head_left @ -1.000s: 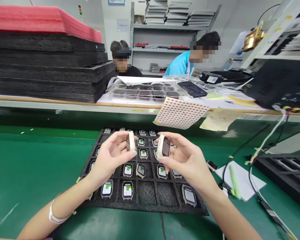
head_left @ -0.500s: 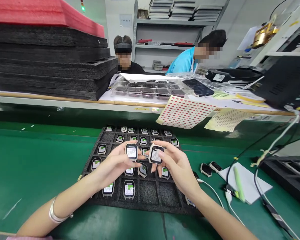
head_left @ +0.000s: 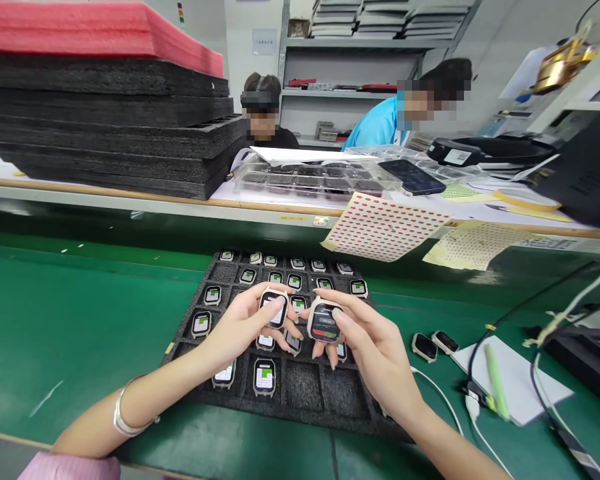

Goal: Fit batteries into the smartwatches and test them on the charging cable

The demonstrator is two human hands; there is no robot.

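Note:
My left hand (head_left: 253, 317) holds a square smartwatch body (head_left: 273, 309) with a lit white screen, its thumb resting on the glass. Close beside it, my right hand (head_left: 367, 333) grips a second watch body (head_left: 325, 322), whose screen is dark with a red strip along the bottom; the thumb lies on its right edge. Both are held above a black foam tray (head_left: 300, 387) with square pockets. Several strapless watches with green and white screens sit in the pockets, one of them a watch at the front (head_left: 265, 377). My hands hide some of the middle pockets.
Two dark-screened watches (head_left: 425, 347) lie right of the tray, near white paper with a green marker (head_left: 496, 381) and cables. Sticker sheets (head_left: 385, 227) hang from the shelf edge, which bears a foam stack (head_left: 105, 133), clear trays and a phone (head_left: 411, 177). Two people are behind.
The right-hand watch's screen has gone from a white grid to dark with a red strip. My left thumb has moved onto its watch's screen. The whole view has shifted slightly.

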